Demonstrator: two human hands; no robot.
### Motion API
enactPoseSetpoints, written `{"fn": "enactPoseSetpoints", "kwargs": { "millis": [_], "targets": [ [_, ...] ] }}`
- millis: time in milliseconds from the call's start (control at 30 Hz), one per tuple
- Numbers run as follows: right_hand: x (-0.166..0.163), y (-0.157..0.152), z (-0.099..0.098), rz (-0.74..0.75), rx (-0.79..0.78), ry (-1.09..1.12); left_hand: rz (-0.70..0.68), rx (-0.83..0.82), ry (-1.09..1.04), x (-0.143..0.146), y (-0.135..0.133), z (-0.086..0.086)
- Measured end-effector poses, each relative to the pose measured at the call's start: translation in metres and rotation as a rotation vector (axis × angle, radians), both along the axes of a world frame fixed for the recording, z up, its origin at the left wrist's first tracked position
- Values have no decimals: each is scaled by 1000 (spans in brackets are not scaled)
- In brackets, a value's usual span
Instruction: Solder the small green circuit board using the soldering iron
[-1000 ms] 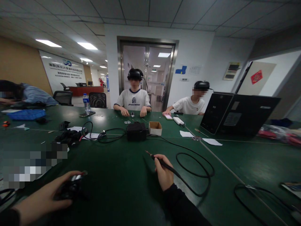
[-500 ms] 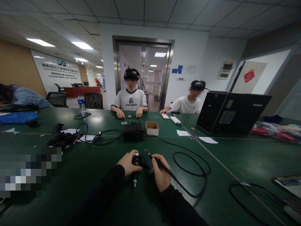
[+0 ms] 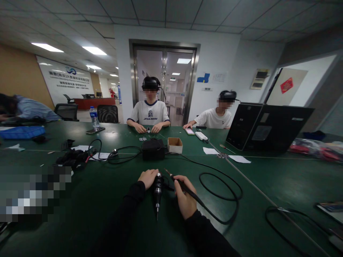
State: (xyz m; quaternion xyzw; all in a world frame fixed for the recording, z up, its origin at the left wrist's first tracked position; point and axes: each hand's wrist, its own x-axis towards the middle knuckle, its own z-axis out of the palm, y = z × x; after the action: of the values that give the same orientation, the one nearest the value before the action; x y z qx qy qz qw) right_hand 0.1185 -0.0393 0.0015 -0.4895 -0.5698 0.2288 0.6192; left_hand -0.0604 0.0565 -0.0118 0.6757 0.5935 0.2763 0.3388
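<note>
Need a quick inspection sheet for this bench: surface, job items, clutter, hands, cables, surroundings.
Surface: green table, seams visible.
Job's things: black pen-like tool with a pointed tip; black metal-tipped tool, tip toward the picture's bottom edge.
Clutter: open small box, black box, papers, blue tray.
Hands: right hand grips the pen-like tool; left hand is at the metal-tipped tool's far end, grip unclear.
Cables: black cable from the pen-like tool, looped on the right.
Surroundings: two people seated opposite, another person at far left; black computer case at right.

Black box (image 3: 153,149), carton (image 3: 175,148) on table (image 3: 91,192)
</note>
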Motion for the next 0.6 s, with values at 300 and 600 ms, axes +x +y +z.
{"fn": "enactPoseSetpoints", "kwargs": {
  "millis": [300, 600],
  "targets": [
    [-1, -1, -1, 34, 38, -50, 38, 3, -343, -3, -10, -7],
    [-7, -7, 6, 119, 230, -189, 91, 52, -536, -4, -12, -14]
  ]
}}
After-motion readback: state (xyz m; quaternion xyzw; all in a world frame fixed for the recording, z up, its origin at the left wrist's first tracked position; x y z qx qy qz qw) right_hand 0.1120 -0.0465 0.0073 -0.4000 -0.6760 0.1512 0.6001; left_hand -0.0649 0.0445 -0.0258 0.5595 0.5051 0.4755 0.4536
